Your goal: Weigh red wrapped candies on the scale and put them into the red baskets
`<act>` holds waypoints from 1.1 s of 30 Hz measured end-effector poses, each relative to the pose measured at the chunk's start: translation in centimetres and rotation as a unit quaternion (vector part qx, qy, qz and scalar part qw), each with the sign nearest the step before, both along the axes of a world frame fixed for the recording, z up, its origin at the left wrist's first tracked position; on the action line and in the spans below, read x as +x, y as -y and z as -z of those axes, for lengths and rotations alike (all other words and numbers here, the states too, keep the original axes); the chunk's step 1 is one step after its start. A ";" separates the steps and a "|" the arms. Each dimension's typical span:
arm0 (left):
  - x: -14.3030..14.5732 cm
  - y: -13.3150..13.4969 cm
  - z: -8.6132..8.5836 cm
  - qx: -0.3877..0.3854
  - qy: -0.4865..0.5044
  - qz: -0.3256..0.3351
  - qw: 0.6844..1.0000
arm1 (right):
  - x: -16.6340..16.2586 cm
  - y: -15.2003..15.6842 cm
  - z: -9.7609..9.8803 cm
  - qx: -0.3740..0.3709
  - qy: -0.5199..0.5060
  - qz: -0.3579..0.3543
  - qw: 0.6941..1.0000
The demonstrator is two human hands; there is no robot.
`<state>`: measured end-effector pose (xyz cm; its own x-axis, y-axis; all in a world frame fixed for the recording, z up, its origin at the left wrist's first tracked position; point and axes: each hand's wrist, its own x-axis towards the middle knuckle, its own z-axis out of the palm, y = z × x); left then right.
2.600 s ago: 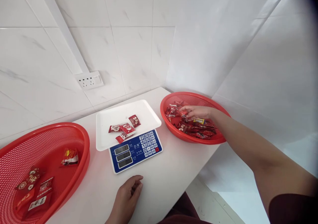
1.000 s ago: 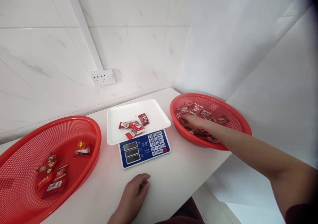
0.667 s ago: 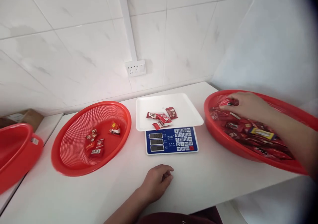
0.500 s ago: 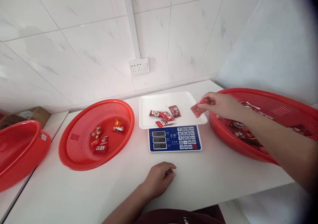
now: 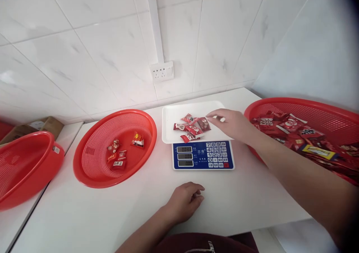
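My right hand [image 5: 227,124] is over the right side of the scale's white tray [image 5: 169,131]. Its thumb and fingers are apart, and nothing shows between them. Several small red candy packets [image 5: 193,129] lie in a loose pile on the tray, just left of my fingertips. Below the tray is the scale's blue panel [image 5: 202,155], with number keys and three small displays. Resting on the white table in front of the scale, my left hand [image 5: 186,202] is loosely curled, thumb and forefinger apart, holding nothing.
At the right, a red basket [image 5: 283,102] holds many red packets and a yellow-and-blue one [image 5: 318,152]. Left of the scale, another red basket [image 5: 84,170] has several packets in it. A further red basket [image 5: 53,167] and a cardboard box [image 5: 52,127] stand at far left.
My right hand has moved left from the basket's edge over the tray and let go of the red packet it held. The pile on the tray has grown. My left hand stays put.
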<state>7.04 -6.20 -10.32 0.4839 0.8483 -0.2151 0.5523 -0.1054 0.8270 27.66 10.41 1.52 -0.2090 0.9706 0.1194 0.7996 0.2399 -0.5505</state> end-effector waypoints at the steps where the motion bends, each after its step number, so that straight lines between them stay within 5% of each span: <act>1: 0.0 0.0 0.0 0.005 -0.004 0.006 1.000 | 0.6 1.3 -0.1 0.001 -0.020 0.011 1.000; 4: -0.1 0.1 0.0 0.019 -0.009 0.023 1.000 | 2.2 5.5 0.9 -0.043 -0.098 0.030 0.994; 6: 0.0 0.0 0.1 0.024 -0.009 0.029 0.999 | 2.8 8.3 3.0 -0.149 -0.146 -0.028 0.978; 10: 0.1 -0.3 0.1 0.021 0.012 0.022 0.999 | 1.7 12.6 8.8 -0.420 -0.210 -0.204 0.859; 12: -0.3 -0.5 -0.5 0.021 0.036 -0.002 0.999 | 0.5 13.7 10.9 -0.457 -0.232 -0.232 0.827; 15: -2.1 -1.0 -2.2 0.098 0.044 -0.110 0.988 | -0.9 14.0 12.0 -0.460 -0.229 -0.234 0.826; 18: -5.0 -1.8 -4.2 0.353 -0.028 -0.224 0.908 | -1.0 13.5 11.8 -0.476 -0.227 -0.242 0.814; 21: -8.7 -2.7 -5.5 0.509 -0.159 -0.231 0.814 | -0.6 12.8 11.6 -0.491 -0.257 -0.244 0.796; 25: -14.5 -3.2 -5.4 0.478 -0.306 -0.255 0.783 | -0.4 12.8 11.9 -0.488 -0.292 -0.231 0.789; 33: -28.1 -2.2 -7.1 0.326 -0.464 -0.487 0.664 | -0.5 13.0 12.7 -0.472 -0.325 -0.227 0.787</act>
<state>-21.08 -3.98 -3.25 -0.4468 0.7203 0.5305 0.8608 0.5076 0.0358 27.15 -2.62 -11.19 -0.7532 0.5331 -0.3853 0.2247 -0.3420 -0.9124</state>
